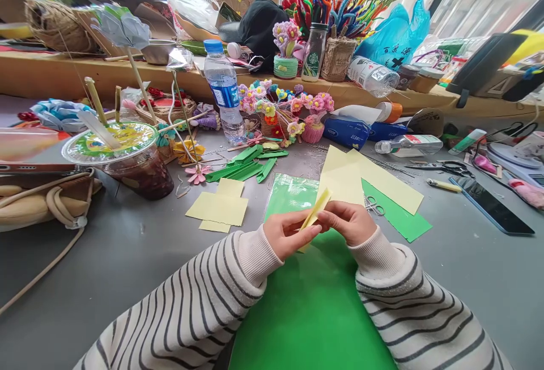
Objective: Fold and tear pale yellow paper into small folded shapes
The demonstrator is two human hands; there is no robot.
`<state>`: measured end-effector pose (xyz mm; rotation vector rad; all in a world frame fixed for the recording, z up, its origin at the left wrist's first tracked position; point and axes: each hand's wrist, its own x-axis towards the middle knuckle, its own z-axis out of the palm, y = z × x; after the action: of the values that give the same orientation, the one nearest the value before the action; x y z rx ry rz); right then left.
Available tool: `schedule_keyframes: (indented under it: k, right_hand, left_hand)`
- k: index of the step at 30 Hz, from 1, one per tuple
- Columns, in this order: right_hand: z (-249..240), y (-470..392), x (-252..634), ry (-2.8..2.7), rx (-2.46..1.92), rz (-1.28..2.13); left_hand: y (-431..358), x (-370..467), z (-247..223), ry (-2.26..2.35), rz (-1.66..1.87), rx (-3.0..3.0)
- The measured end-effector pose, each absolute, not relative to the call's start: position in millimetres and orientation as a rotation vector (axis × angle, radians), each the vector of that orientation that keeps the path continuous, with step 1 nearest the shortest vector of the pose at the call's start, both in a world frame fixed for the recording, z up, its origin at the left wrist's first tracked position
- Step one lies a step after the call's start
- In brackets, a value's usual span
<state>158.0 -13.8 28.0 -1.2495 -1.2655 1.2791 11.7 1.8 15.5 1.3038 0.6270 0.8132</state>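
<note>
Between both hands is a narrow folded piece of yellow paper (317,208), held at a tilt over a green sheet (314,307). My left hand (285,233) grips its lower part between thumb and fingers. My right hand (349,221) pinches its right side, fingers curled. Just beyond lie larger yellow sheets (340,174), partly over another green sheet (397,208). Small scissors (374,205) rest beside my right hand. Left of my hands, several cut yellow pieces (219,207) lie overlapping, with folded green paper strips (244,167) behind them.
A lidded drink cup (140,169) leans at the left, near a water bottle (225,98). Handmade flowers (289,103) line the back. A phone (491,205), a cutter (443,185) and black-handled scissors (453,168) lie at the right. A crowded wooden ledge (187,78) runs behind.
</note>
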Motion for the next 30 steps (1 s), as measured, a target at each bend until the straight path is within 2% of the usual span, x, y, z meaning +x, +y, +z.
schedule_keyframes:
  k: [6,11,16,21,23,27,28,29,30]
  right_hand:
    - [28.5,-15.2,156.5,-1.236,-1.198,1.303]
    - [30.0,-14.0,165.6,-1.352,-1.126,1.346]
    - [23.9,-6.3,180.6,-1.278,-1.248,1.282]
    - [18.5,-3.3,180.0,-1.209,-1.334,1.324]
    - [16.8,-3.7,178.7,-1.18,-1.37,1.287]
    - [12.7,-3.6,179.7,-1.139,-1.442,1.219]
    - [11.9,-3.4,180.1,-1.161,-1.457,1.202]
    - [11.4,-3.3,180.4,-1.185,-1.465,1.182]
    - [11.2,-3.2,180.4,-1.204,-1.468,1.161]
  left_hand:
    - [6.7,8.7,21.8,0.675,0.808,1.333]
    - [19.8,-0.2,14.7,0.761,0.718,1.045]
    - [23.2,-2.4,12.1,0.852,0.75,0.886]
    - [22.8,2.7,6.5,0.79,0.709,1.001]
    - [22.9,1.9,6.7,0.807,0.796,1.118]
    - [-0.9,-4.7,35.1,0.866,1.359,1.337]
    - [-14.0,-6.2,49.4,0.751,1.358,1.331]
    - [-29.2,-7.3,65.6,0.608,1.212,1.301]
    - [-45.5,-8.0,82.4,0.46,0.923,1.236]
